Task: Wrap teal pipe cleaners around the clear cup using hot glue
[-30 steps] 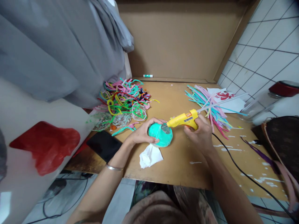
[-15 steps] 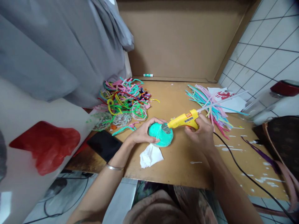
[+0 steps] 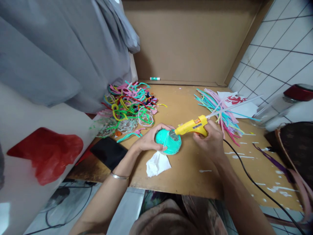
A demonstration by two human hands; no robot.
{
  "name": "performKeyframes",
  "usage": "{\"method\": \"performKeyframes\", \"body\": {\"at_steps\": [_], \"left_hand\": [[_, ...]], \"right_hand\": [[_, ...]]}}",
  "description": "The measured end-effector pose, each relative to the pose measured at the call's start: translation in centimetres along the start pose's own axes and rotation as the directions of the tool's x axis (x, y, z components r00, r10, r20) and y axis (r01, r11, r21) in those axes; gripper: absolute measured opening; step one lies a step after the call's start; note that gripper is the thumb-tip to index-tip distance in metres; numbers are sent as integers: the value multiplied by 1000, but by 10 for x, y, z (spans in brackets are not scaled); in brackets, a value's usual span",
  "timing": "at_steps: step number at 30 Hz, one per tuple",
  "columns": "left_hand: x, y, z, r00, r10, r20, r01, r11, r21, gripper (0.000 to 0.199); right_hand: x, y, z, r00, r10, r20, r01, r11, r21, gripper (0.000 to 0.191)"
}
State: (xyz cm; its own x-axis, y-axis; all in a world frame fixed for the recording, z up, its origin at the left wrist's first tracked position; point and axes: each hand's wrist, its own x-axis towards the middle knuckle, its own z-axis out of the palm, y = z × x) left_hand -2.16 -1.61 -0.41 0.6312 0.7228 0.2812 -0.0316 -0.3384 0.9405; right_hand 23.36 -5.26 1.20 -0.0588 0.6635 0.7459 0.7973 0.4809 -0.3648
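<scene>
A round turquoise object with a grey patch on its upper side is held near the middle of the table. My left hand grips it from the left, fingers behind and thumb in front. My right hand is wrapped round a yellow glue gun, whose nozzle points left at the grey patch; whether it touches cannot be told. A clear glue stick sticks out of the gun's back. Just below the turquoise object lies a crumpled white tissue.
Colourful pipe cleaners are heaped at the left, beside a black phone. More pipe cleaners lie at the right over white paper. A bottle, a brown bag and the gun's black cord are farther right.
</scene>
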Motion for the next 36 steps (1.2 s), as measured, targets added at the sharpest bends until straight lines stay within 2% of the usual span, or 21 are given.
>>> {"method": "performKeyframes", "body": {"at_steps": [4,14,20,24,28,31,36], "left_hand": [[0,0,0,1000,-1,9,1,1000,-10,64],[-1,2,1,1000,-18,3,18,1000,5,64],[-1,3,-1,999,-35,3,35,999,16,65],[-2,1,-2,1000,-29,5,29,998,49,65],[-3,0,-3,1000,-11,15,10,999,46,66],[-3,-1,-3,1000,-9,17,8,999,36,65],[-3,-2,-3,1000,-14,22,14,1000,13,67]], "right_hand": [[2,0,-4,1000,-5,6,5,1000,3,6],[0,-2,1,1000,7,-24,-7,1000,13,17],[-3,5,12,993,118,28,-118,993,-15,9],[-1,21,17,958,280,64,-279,960,-20,19],[-2,48,17,901,434,-18,-433,893,-120,28],[-6,66,19,880,474,-36,-468,852,-235,25],[-14,77,26,872,487,43,-440,821,-363,25]]}}
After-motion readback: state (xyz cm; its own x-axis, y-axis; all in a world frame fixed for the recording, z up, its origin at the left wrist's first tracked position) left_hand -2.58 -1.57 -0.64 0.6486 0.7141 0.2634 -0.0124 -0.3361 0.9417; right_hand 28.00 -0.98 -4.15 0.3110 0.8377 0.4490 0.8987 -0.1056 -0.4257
